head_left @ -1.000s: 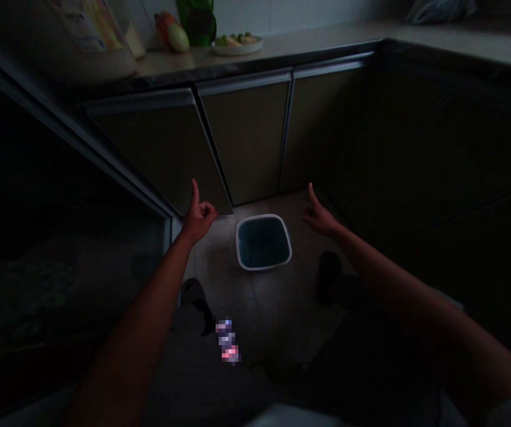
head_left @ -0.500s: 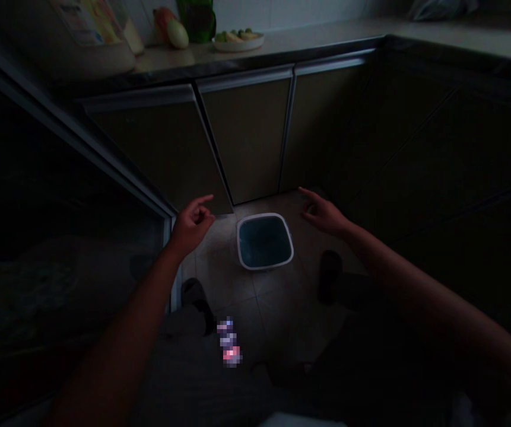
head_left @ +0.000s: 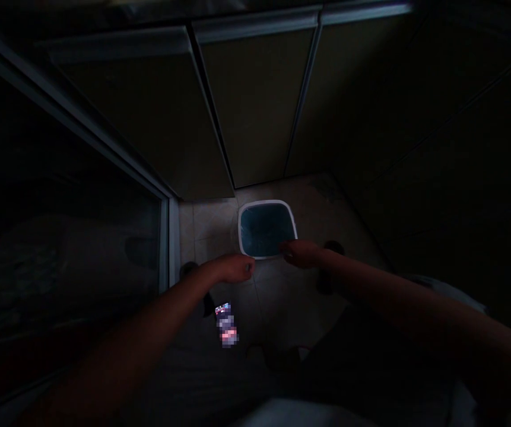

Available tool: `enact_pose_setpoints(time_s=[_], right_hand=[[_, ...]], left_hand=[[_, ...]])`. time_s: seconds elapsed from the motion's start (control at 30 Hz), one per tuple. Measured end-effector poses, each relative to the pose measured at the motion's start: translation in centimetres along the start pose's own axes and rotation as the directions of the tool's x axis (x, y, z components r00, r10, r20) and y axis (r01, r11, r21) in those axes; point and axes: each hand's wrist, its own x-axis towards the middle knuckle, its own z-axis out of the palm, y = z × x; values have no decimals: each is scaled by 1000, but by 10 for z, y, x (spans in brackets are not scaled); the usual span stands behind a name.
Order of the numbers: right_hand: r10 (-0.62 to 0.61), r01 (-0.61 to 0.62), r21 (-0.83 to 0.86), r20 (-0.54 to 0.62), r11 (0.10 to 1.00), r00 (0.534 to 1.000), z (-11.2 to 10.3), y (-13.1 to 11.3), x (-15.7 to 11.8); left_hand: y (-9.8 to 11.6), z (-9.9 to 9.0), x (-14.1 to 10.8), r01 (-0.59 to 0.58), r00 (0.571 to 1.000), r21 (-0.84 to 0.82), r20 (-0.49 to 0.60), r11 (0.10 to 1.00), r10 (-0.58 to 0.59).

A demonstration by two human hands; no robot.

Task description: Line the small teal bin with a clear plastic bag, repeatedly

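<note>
On the tiled floor before me stands a squarish bin (head_left: 266, 231) with a pale rim and a dark teal inside; whether the teal is a liner cannot be made out. My left hand (head_left: 238, 268) is closed, fingers curled in, just at the bin's near left corner. At the near right corner my right hand (head_left: 298, 253) is closed too, its fingertips overlapping the rim. Dim light hides whether either hand grips anything, and whether the fingers touch the rim.
Cabinet doors (head_left: 259, 101) stand behind the bin, with a framed glass panel (head_left: 81, 237) at the left. A lit phone screen (head_left: 226, 325) shows below my left forearm. Dark shoes (head_left: 333, 248) are on the floor beside the bin.
Both hands have come down and inward from either side of the bin to its near corners, and their extended index fingers have curled in. The view has tilted down, losing the countertop.
</note>
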Motion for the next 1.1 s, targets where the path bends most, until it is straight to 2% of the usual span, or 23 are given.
enact_pose_setpoints(time_s=[0.07,0.17,0.33,0.47,0.53,0.6,0.73,0.83,0.97,1.1], right_hand=[[-14,14,2,34,1000,999,10,1,5],[-2,0,30,53,1000,999,12,0,7],[61,-66,96,47,993,997,-1,-3,11],[109,-130,314,83,940,990,-27,-2,11],[114,-157,460,120,874,986,-48,-1,8],[98,-139,562,104,815,990,-72,2,2],[65,-17,652,-50,758,997,-117,8,-8],[65,101,638,-232,764,971,-137,15,-8],[83,210,501,-500,840,862,-149,26,1],[73,178,310,-652,934,755,-151,36,9]], left_hand=[[4,18,5,45,994,104,96,994,-55],[6,37,10,96,976,182,174,979,-128],[1,50,11,120,960,207,226,971,-166],[1,50,10,114,970,176,192,978,-147],[1,49,10,97,981,156,152,983,-120],[0,49,11,83,989,145,113,986,-100],[-11,51,18,102,989,144,93,984,-116],[-19,54,22,97,990,134,85,986,-109],[-24,56,24,92,993,124,67,988,-101],[-23,55,23,103,992,97,66,990,-110]])
